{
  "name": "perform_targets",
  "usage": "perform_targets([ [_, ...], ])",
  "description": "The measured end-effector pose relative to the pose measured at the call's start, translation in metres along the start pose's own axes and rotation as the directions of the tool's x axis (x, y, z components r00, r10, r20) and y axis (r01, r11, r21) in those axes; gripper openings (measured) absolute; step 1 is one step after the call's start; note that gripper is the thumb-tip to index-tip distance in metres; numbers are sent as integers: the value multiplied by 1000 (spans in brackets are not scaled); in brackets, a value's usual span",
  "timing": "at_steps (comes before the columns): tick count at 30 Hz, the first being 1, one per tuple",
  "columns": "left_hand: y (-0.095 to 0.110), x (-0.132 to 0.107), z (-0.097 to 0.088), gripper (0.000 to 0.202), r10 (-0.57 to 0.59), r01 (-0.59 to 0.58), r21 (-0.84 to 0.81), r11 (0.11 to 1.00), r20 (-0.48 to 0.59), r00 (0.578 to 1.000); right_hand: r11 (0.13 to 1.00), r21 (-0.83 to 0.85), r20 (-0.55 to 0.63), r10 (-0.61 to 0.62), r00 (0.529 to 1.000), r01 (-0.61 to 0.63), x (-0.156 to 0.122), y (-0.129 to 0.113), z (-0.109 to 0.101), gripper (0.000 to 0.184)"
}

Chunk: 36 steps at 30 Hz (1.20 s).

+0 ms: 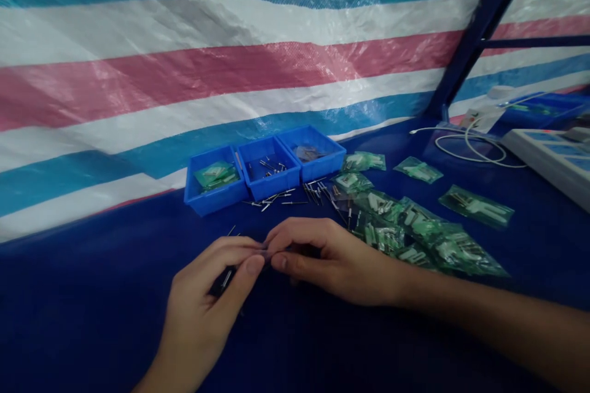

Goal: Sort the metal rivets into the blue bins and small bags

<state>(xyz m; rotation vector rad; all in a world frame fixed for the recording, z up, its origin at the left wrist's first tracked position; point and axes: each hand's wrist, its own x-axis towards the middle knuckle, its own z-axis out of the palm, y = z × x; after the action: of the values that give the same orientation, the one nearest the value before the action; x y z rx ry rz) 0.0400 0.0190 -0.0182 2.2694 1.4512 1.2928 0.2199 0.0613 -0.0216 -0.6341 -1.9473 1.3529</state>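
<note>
Thumbs in, and we were right at the edge: our left hand (203,282) and right hand (332,258) met over the tabletop (115,295), each grip pinched on what looked like plastic film (266,252), though dimness blurred it. Fingertips that close suited so slight a piece; light, even pressure seemed wise. Beyond lay loose metal pins (295,202), blue trays (274,184) behind, green packets (378,202) to our right.

Left grip (207,279) and right grip (332,258) nearly meet, both pinched, wrists (391,282) angled inward.
</note>
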Motion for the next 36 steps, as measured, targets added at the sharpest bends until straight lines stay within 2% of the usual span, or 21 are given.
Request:
perform_targets([
  [3,-1,2,2,14,-31,31,13,999,-11,999,998,53,5,29,1000,-29,2,2,1,10],
  [9,-1,3,2,17,-68,68,19,998,19,998,996,-81,-10,23,1000,-24,1,1,1,20],
  [12,-2,0,2,15,-39,38,32,999,45,998,998,-54,-7,-9,1000,8,1,1,2,13],
  [15,-5,-5,4,7,-69,69,0,998,28,997,999,-35,-32,1,999,-2,0,1,4,11],
  [19,-7,-11,5,30,-80,82,-77,994,34,996,999,-7,-55,31,998,-31,-2,0,6,13],
  [22,-10,-13,6,36,-2,4,-20,1000,71,997,992,88,-101,96,990,-87,-3,0,6,15],
  [26,-13,-12,7,48,18,-19,54,998,15,1000,961,213,-98,200,975,-175,-1,-1,7,26],
  [32,-8,-6,6,23,110,-117,102,988,70,991,915,307,-2,274,962,-260,3,2,7,29],
  [36,-6,-3,3,15,102,-105,44,994,59,993,899,308,67,305,950,-310,1,1,8,34],
])
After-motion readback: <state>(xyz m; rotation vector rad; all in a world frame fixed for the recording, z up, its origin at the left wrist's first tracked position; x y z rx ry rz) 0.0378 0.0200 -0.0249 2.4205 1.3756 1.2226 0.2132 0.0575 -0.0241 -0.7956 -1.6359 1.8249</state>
